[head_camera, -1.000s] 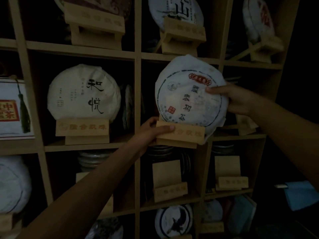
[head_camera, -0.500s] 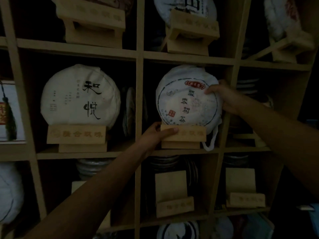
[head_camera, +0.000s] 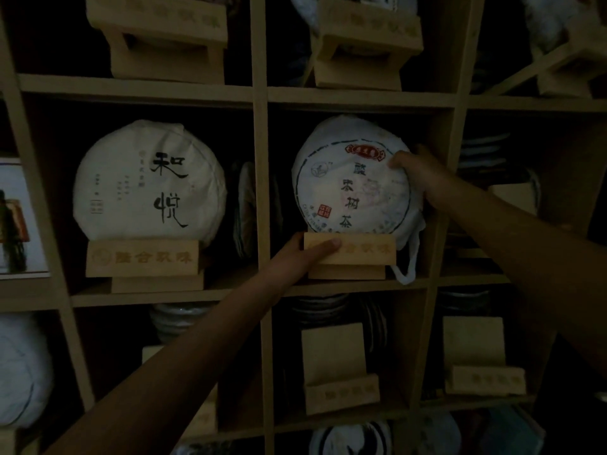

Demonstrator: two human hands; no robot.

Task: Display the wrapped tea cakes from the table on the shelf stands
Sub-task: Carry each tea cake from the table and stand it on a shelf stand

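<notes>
L hand [head_camera: 303,254] grips front of wooden stand [head_camera: 356,254], thumb on its face. R hand [head_camera: 417,174] holds wrapped tea cake [head_camera: 353,178] by its right edge; cake upright on stand, middle cubby of shelf [head_camera: 259,178].

The tea cake [head_camera: 353,178] fills its cubby — the divider [head_camera: 441,198] crowds three o'clock; dark open room at nine o'clock, above the stand [head_camera: 349,254].
</notes>
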